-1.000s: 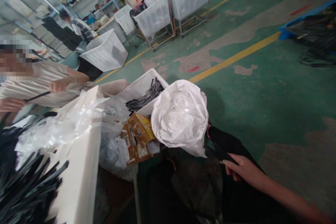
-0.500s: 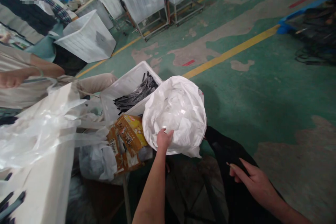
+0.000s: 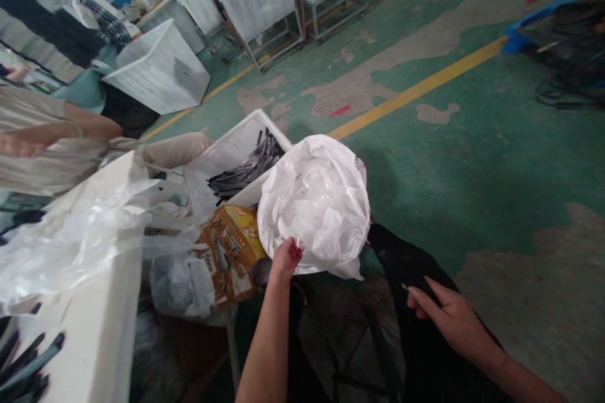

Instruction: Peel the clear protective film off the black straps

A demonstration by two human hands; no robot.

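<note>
A white bag (image 3: 331, 201), its mouth spread into a round opening, holds crumpled clear and white plastic. At the bag's near left rim is my left hand (image 3: 286, 259), palm turned up and fingers loosely curled; I see nothing clearly held in it. My right hand (image 3: 442, 312) is closed above my dark-clothed right leg. A small pale tip pokes out past its thumb and forefinger, but the rest of that object is hidden. Beside the bag on the left sits a brown and yellow printed carton (image 3: 234, 252).
Behind the carton, a white bin (image 3: 203, 167) contains black strips (image 3: 250, 167). Clear plastic sheets (image 3: 94, 233) drape over a white table (image 3: 111, 302) at left, with black pieces (image 3: 28, 359). A co-worker (image 3: 42, 138) sits beyond it. Wheeled white carts (image 3: 258, 3) stand behind.
My left hand has drawn back and slightly left from inside the bag to its rim, its fingers curling. My right hand has shifted slightly left and stays closed.
</note>
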